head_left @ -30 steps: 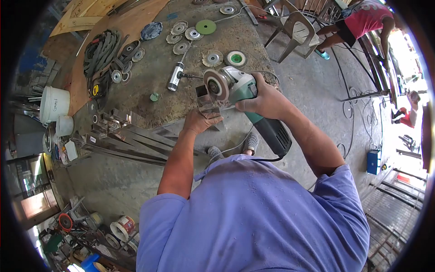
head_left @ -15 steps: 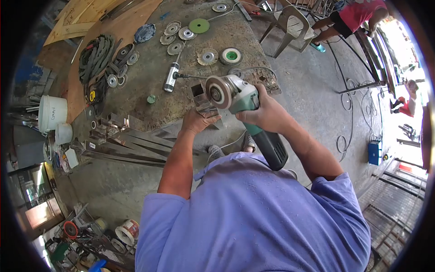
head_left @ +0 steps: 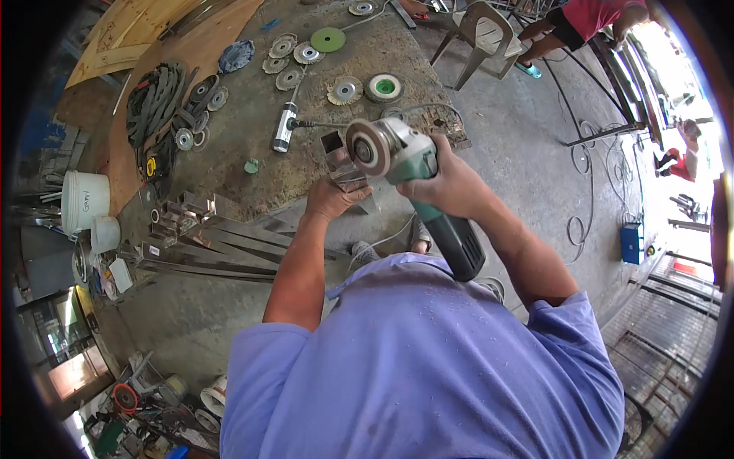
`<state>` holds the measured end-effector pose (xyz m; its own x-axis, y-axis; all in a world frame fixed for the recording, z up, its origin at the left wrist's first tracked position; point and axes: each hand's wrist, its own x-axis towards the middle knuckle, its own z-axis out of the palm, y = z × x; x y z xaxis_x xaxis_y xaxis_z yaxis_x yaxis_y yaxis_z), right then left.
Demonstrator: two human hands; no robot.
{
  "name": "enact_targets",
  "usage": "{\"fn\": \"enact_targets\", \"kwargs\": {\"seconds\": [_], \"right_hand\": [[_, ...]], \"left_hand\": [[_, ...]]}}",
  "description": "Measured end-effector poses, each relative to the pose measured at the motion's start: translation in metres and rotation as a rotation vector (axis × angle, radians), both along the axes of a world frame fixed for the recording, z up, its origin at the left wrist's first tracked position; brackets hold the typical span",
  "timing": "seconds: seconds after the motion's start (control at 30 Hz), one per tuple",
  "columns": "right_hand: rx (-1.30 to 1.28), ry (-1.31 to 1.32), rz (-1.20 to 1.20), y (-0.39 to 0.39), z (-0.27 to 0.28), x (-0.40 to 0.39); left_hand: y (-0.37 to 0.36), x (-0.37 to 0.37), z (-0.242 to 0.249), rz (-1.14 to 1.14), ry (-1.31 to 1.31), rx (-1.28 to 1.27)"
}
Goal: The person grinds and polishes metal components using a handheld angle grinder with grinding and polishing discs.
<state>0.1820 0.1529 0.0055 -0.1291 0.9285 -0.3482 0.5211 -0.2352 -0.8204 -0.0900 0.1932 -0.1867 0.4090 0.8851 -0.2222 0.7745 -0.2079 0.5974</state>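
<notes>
At frame centre: angle grinder (head_left: 413, 167), right hand (head_left: 449, 185) wrapped around it; metal tube (head_left: 339, 158), left hand (head_left: 331, 199) gripping it.

The torso is covered by a blue-violet shirt (head_left: 428, 359), creased in long folds and dotted with small pale specks. A greyish, darker zone is seen across the front near the hem. The upper arms are enclosed by a short left sleeve (head_left: 267, 348) and a short right sleeve (head_left: 564, 321) of matching fabric. Grey, mottled footwear (head_left: 365, 251) is partly visible past the hem; finer detail cannot be resolved.
</notes>
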Motion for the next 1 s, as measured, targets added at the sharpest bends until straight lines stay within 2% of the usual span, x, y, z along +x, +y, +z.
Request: {"fn": "enact_targets", "kwargs": {"seconds": [0.03, 0.13, 0.23, 0.43, 0.53, 0.63, 0.73, 0.83, 1.0], "right_hand": [[-0.024, -0.002, -0.007, 0.002, 0.004, -0.002], [0.021, -0.049, -0.051, 0.004, 0.007, -0.009], [-0.005, 0.038, -0.048, -0.011, 0.002, -0.006], [-0.065, 0.008, -0.136, -0.015, 0.013, -0.018], [-0.07, 0.026, -0.159, -0.027, 0.012, -0.017], [-0.124, 0.026, -0.168, -0.03, 0.018, -0.019], [-0.166, 0.007, -0.188, -0.021, 0.021, -0.026], [-0.158, 0.024, -0.205, -0.023, 0.014, -0.027], [-0.189, 0.045, -0.194, -0.025, 0.014, -0.024]], "left_hand": [[0.001, 0.0, -0.001, -0.001, 0.031, -0.015], [0.002, 0.002, -0.005, 0.018, -0.07, 0.16], [-0.001, 0.002, 0.012, 0.057, -0.125, -0.052], [-0.004, 0.007, 0.003, 0.047, -0.1, 0.087], [-0.011, 0.011, 0.013, 0.127, -0.251, 0.086], [-0.01, 0.008, 0.002, 0.13, -0.223, 0.135], [-0.01, 0.01, 0.013, 0.104, -0.29, 0.081], [-0.007, 0.005, -0.002, 0.089, -0.341, 0.088], [-0.004, 0.002, -0.011, -0.001, -0.319, 0.216]]}}
